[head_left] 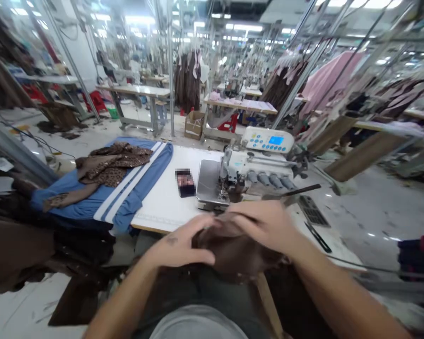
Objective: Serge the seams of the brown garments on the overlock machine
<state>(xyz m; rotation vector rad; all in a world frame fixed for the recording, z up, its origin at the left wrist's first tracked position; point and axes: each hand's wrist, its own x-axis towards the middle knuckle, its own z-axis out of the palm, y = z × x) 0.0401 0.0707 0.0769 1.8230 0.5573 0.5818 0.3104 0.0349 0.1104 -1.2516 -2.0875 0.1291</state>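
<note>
Observed: left hand (178,242) partly closed, fingers curved over a gathered piece of brown fabric (233,249) and pressing on it. Right hand (265,226) slightly blurred, fingers bent down over the same piece, apparently pinching it. The fabric was held between both hands, just past the front edge of the white sewing table (162,202), above the person's grey shirt (198,325).

Surface: an overlock sewing machine (247,172) stood on the table ahead of the right hand, with its digital control panel (267,140) behind it. A blurred phone (185,182) lay just left of the machine. Further left, a blue garment with white stripes (70,197) lay partly over the table, with leopard-print brown fabric (113,162) on top. Below the table's left side sat a pile of dark brown cloth (17,249).

Room: a large garment workshop under bright ceiling lights (233,28). Rows of tables (137,90) and hanging brown (187,80) and pink garments (328,80) ran back across a pale floor (385,207). A cardboard box (194,125) stood on the floor beyond the machine.
</note>
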